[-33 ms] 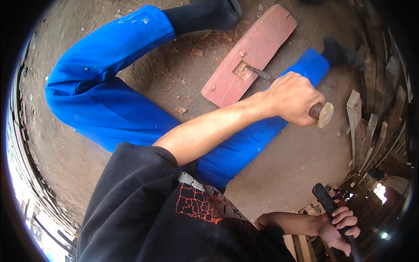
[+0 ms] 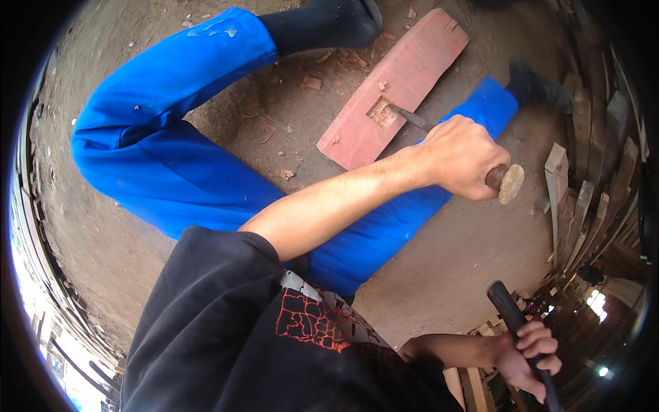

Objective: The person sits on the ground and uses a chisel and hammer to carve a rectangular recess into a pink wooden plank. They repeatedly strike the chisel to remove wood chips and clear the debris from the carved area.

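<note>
Your left hand fists the chisel, tip in the reddish plank's notch at 1 o'clock. Your right hand grips a dark handle at 5 o'clock; bare dirt floor lies between.

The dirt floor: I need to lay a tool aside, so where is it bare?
Bare dirt floor lies between the blue trouser leg and the stacked timber offcuts. Crowded: wood chips beside the reddish wooden plank.
</note>
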`<state>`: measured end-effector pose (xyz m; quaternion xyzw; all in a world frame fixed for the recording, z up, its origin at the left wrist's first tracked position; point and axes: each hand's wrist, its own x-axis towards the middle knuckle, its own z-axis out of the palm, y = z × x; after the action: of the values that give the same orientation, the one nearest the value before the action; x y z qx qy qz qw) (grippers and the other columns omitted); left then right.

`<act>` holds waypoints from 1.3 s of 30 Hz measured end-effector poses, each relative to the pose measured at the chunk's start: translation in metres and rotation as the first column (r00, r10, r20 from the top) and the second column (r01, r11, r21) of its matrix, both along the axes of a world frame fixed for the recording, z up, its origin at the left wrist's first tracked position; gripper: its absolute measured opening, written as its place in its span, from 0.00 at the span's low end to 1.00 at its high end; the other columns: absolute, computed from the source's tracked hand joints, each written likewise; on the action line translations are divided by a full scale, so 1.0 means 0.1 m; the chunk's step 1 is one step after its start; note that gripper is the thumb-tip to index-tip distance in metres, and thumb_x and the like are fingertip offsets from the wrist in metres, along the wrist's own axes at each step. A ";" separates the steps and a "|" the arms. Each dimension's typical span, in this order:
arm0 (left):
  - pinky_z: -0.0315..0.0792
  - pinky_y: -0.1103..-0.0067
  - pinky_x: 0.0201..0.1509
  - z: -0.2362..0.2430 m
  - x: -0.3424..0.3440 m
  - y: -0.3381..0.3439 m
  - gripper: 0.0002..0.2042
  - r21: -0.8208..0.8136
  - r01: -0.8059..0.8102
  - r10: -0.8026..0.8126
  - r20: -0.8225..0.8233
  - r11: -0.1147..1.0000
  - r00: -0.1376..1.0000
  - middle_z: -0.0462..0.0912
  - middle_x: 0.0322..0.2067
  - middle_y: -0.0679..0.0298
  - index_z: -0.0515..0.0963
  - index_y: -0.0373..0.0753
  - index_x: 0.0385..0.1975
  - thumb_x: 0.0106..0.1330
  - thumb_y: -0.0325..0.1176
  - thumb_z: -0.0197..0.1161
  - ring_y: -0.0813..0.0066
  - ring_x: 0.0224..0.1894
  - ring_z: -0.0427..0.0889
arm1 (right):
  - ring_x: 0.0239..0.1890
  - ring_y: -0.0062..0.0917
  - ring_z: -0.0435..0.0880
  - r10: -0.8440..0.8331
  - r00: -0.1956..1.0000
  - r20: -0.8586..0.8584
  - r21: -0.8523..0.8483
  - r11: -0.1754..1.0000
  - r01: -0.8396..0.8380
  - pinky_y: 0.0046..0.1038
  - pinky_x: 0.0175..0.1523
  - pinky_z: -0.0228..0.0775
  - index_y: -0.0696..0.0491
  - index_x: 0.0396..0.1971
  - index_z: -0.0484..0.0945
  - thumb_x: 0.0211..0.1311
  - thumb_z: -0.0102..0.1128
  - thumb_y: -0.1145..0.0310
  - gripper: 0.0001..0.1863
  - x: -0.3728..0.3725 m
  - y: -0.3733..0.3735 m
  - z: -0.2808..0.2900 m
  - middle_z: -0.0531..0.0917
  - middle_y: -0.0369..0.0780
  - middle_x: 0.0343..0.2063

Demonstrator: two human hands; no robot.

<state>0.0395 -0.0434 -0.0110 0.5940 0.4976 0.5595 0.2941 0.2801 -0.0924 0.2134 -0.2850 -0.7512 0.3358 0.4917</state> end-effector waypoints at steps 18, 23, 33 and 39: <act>0.77 0.56 0.34 0.01 0.00 0.37 0.10 0.004 -0.085 0.084 0.133 0.996 0.987 0.82 0.22 0.46 0.80 0.37 0.27 0.52 0.37 0.64 0.43 0.29 0.83 | 0.10 0.13 0.58 -0.232 0.963 0.135 -0.346 0.900 0.266 0.18 0.12 0.55 0.47 0.28 0.64 0.76 0.32 0.38 0.28 -0.11 0.35 0.03 0.61 0.30 0.14; 0.76 0.55 0.35 0.01 0.01 0.45 0.11 -0.007 -0.111 0.111 0.129 0.994 0.985 0.82 0.23 0.44 0.80 0.36 0.27 0.53 0.37 0.63 0.42 0.29 0.83 | 0.10 0.14 0.60 -0.327 0.939 0.108 -0.279 0.897 0.344 0.18 0.13 0.56 0.47 0.27 0.63 0.76 0.32 0.38 0.28 -0.42 0.45 -0.06 0.61 0.30 0.14; 0.77 0.56 0.36 -0.02 0.00 0.48 0.10 0.004 -0.147 0.144 0.186 0.989 0.972 0.82 0.23 0.45 0.80 0.37 0.28 0.53 0.37 0.63 0.44 0.29 0.83 | 0.09 0.15 0.59 -0.309 0.759 0.573 -0.457 0.647 0.610 0.19 0.14 0.53 0.49 0.27 0.67 0.77 0.41 0.43 0.25 -0.62 0.23 -0.07 0.64 0.31 0.13; 0.77 0.57 0.36 -0.01 -0.08 0.51 0.10 -0.016 -0.147 0.147 0.194 0.989 0.970 0.82 0.23 0.47 0.80 0.38 0.27 0.53 0.37 0.63 0.45 0.29 0.83 | 0.10 0.11 0.58 -0.328 0.930 0.165 -0.239 0.902 0.360 0.14 0.12 0.53 0.46 0.27 0.62 0.77 0.34 0.40 0.26 -0.54 0.64 0.28 0.61 0.29 0.14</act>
<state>0.0319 0.0076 -0.0122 0.4978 0.5096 0.6346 0.2996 0.2265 -0.0282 0.2416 -0.4962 -0.6653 0.3233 0.4545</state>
